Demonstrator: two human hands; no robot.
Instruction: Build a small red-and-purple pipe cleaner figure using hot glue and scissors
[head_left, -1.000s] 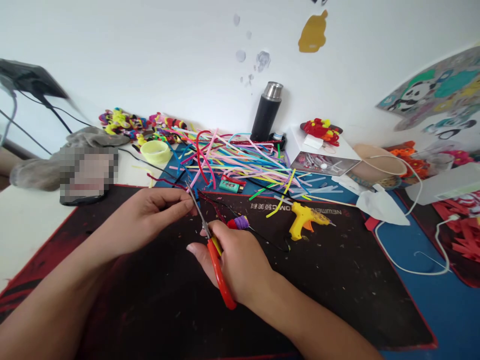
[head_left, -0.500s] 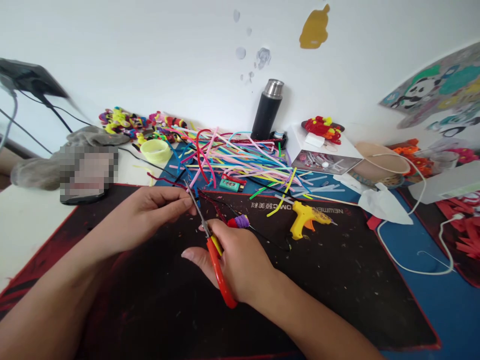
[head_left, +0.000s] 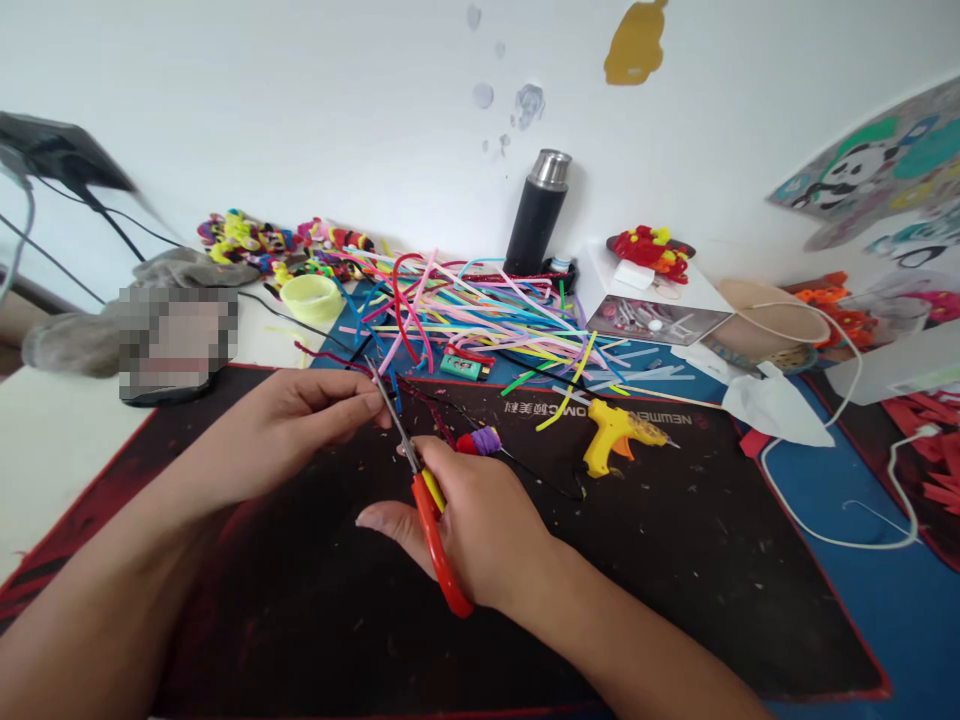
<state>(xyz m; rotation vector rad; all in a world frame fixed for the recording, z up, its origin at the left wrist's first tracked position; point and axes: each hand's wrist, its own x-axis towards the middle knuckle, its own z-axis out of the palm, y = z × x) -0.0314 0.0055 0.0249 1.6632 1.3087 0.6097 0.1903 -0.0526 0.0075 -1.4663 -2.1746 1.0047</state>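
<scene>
My right hand (head_left: 499,525) grips a pair of scissors (head_left: 431,530) with red handles; its thumb stands out to the left. The narrow blades point up and away and look nearly closed. Their tips lie beside the pinched fingertips of my left hand (head_left: 289,425). Whatever those fingers hold is hidden or too small to make out. Just beyond the blades is a small bundle (head_left: 480,441) wound in red and purple pipe cleaner, lying on the dark mat (head_left: 337,620). Dark red and black strands run close to it.
A yellow glue gun (head_left: 611,435) lies right of my hands. Behind are a heap of coloured pipe cleaners (head_left: 480,310), a teal lighter (head_left: 461,365), a black flask (head_left: 536,215) and a yellow ring-shaped roll (head_left: 311,300). A phone (head_left: 180,345) lies left; a white cable (head_left: 832,545) loops right.
The view has shifted slightly, so the things behind sit a little differently in the picture. My right thumb has moved a little farther out from the scissors. Both hands otherwise stay in place.
</scene>
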